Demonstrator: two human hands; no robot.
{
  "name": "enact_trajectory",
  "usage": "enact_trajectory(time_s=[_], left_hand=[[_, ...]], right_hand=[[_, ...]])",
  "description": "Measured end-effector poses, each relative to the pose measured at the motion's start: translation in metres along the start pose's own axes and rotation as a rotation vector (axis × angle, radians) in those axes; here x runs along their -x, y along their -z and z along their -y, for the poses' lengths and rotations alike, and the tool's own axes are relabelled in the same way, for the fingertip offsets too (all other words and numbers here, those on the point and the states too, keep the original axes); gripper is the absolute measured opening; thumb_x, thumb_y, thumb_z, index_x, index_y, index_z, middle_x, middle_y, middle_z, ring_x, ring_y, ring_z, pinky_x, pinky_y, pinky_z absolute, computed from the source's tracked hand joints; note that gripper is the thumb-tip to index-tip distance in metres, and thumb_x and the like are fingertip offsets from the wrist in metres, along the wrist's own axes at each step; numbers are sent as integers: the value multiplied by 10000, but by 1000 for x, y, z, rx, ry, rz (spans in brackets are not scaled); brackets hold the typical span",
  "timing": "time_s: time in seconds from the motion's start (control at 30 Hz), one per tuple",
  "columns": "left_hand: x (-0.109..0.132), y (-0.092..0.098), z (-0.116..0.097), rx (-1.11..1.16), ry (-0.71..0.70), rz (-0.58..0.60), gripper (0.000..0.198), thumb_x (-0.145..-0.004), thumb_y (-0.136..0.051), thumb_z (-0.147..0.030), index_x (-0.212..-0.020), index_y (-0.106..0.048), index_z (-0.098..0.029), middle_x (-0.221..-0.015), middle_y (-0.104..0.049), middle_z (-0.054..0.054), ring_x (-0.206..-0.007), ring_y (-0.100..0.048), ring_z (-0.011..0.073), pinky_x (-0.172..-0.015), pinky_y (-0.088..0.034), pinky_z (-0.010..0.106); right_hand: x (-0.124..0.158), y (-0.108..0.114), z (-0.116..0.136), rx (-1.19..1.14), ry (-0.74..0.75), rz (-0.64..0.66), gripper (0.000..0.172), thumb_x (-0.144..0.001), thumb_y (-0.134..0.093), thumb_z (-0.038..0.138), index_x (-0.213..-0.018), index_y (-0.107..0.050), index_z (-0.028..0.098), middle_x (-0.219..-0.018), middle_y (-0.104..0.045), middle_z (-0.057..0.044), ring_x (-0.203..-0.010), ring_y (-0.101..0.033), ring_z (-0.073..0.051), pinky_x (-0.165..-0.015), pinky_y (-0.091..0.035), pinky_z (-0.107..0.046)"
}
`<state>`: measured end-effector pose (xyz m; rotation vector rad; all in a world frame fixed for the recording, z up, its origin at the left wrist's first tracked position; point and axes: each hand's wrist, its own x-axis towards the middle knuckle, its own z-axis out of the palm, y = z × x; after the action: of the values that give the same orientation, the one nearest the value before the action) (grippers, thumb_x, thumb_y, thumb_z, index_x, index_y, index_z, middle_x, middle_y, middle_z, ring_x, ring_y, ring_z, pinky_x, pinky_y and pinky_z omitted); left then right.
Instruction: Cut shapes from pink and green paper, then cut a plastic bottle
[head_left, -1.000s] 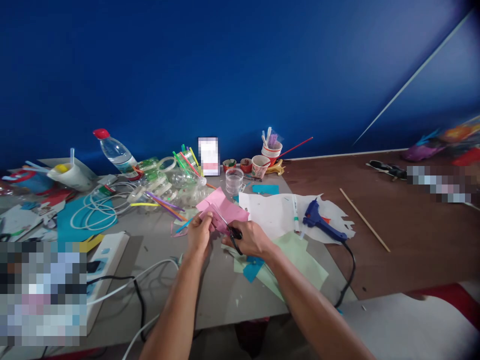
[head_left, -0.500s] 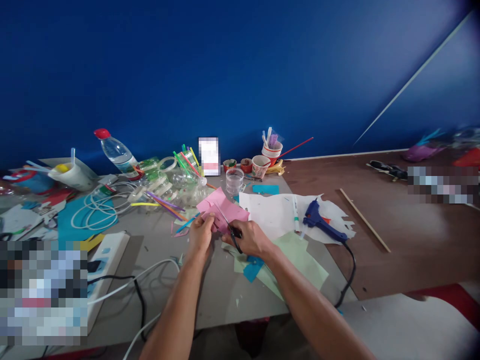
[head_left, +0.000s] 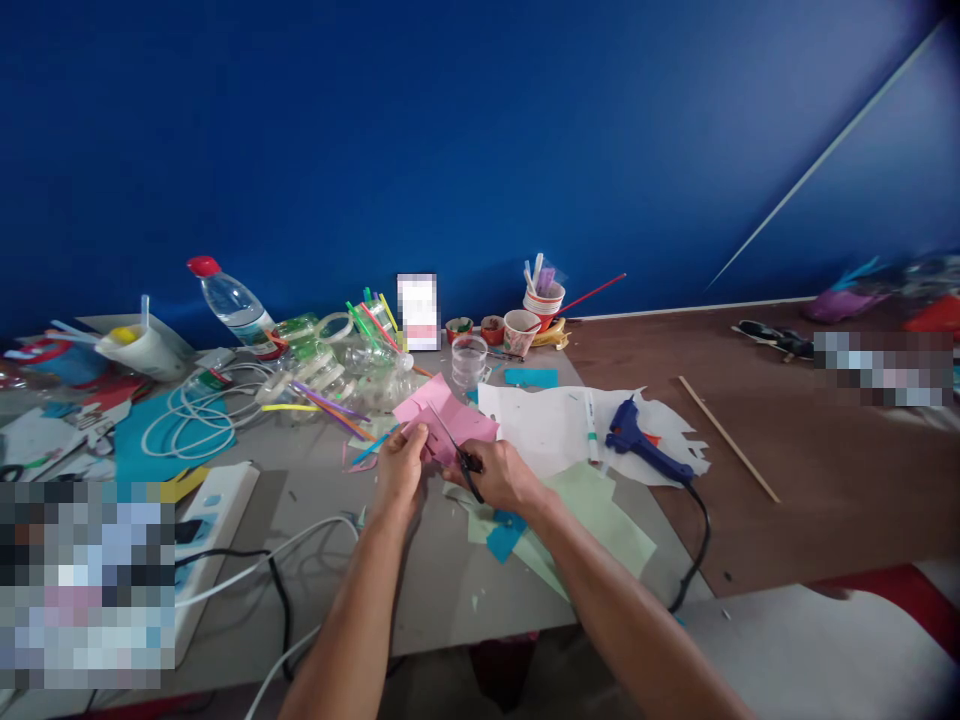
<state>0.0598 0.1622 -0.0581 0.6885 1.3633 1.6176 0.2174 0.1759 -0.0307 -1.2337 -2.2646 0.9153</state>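
Pink paper (head_left: 442, 400) is held up over the grey table between my two hands. My left hand (head_left: 403, 462) pinches its lower left edge between thumb and fingers. The fingers of my right hand (head_left: 501, 474) are closed round the black handles of a pair of scissors (head_left: 471, 464). The blades point up and left across the pink paper. Light green paper sheets (head_left: 600, 520) and a blue paper piece (head_left: 505, 540) lie beneath and beside my right wrist. To the left of my left hand are a blue straw (head_left: 373, 448) and pink paper scraps.
A blue glue gun (head_left: 649, 445) and a marker (head_left: 592, 430) lie on white paper (head_left: 525, 425) at right. Plastic bottle pieces, straws and a tilted bottle (head_left: 236, 310) stand behind left. A power strip (head_left: 217, 540) with cables lies left. Paper cups (head_left: 520, 334) stand near the wall.
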Motion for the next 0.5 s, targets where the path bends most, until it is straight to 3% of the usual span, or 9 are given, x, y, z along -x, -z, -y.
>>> enact_trajectory(time_s=[0.5], left_hand=[[1,-1,-3,66,49,-11,322,-594,-753,-433,-588,-587,-156,-490,-553,-30,-463,-492,98,-490,-388,229]], right_hand=[[0,-1,-5,-124,38,-2,352,-804,-627,464,-643,-571,157,-525,-429,42,-545,-358,-92,-509,-281,-202]])
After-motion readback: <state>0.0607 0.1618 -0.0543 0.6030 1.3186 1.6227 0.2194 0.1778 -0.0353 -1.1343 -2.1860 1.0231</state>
